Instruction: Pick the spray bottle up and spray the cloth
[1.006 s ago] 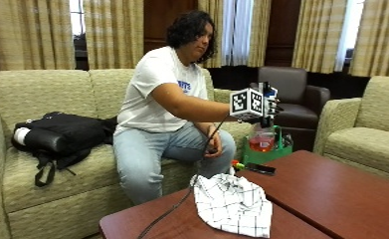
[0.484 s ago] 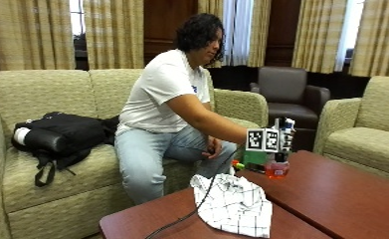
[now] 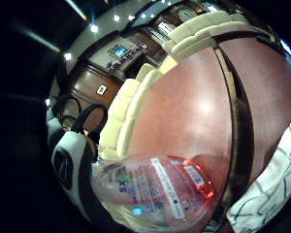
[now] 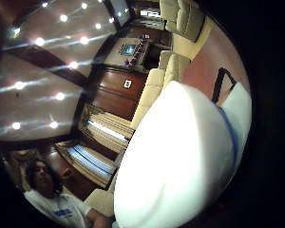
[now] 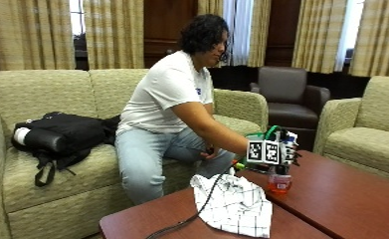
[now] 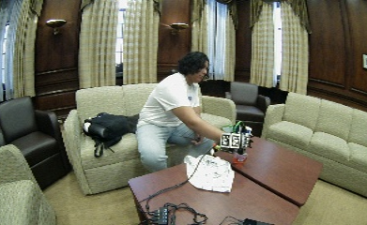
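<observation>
We start with the red-brown table (image 5: pixel 353 199), where the person leans in from the sofa (image 5: pixel 42 174) and the gloved right hand (image 5: pixel 283 152) sits low over the spray bottle (image 5: pixel 279 182), whose base looks to be at or just on the tabletop. The checked cloth (image 5: pixel 237 206) lies crumpled on the table at about eight o'clock from the bottle, just beside it but not touching as far as we can see. From the little finger side palm view the bottle fills much of the picture, close against the palm, so we judge the hand to be wrapped round its upper part, though the fingers themselves are mostly hidden. What worries us is the bottle tipping: it is narrow with red liquid low in it, and if the hand lets go or shifts while the base is not flat, it could topple toward the cloth or roll toward the table edge. A nozzle pointing away from the cloth would wet the wood instead. On the bottle's label we make out only blue characters like "5X" and a barcode strip; the rest is too small to read.
</observation>
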Tool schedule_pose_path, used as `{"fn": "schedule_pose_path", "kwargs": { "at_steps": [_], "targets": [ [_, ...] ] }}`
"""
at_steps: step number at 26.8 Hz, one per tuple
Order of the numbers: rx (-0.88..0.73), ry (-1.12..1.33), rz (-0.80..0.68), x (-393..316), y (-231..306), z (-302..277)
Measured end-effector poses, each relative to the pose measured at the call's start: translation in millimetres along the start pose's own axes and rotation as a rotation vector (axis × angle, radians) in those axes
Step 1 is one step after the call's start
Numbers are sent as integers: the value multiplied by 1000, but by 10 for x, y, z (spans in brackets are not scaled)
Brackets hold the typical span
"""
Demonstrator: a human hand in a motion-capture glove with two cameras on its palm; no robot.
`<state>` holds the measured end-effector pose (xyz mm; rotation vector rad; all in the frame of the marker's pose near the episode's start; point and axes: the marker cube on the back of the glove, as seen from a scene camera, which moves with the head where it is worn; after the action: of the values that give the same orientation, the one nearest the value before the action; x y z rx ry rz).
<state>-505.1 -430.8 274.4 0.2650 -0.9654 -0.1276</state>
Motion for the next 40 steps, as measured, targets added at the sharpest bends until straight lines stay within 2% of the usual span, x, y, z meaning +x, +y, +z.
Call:
{"fn": "schedule_pose_path", "kwargs": {
  "at_steps": [22,29,35,40],
  "targets": [
    [20,-57,7,170,60,-1],
    [-80,-87,26,182,65,20],
    [-261,-74,25,173,53,23],
    [-308,-24,28,156,81,46]
  ]
}}
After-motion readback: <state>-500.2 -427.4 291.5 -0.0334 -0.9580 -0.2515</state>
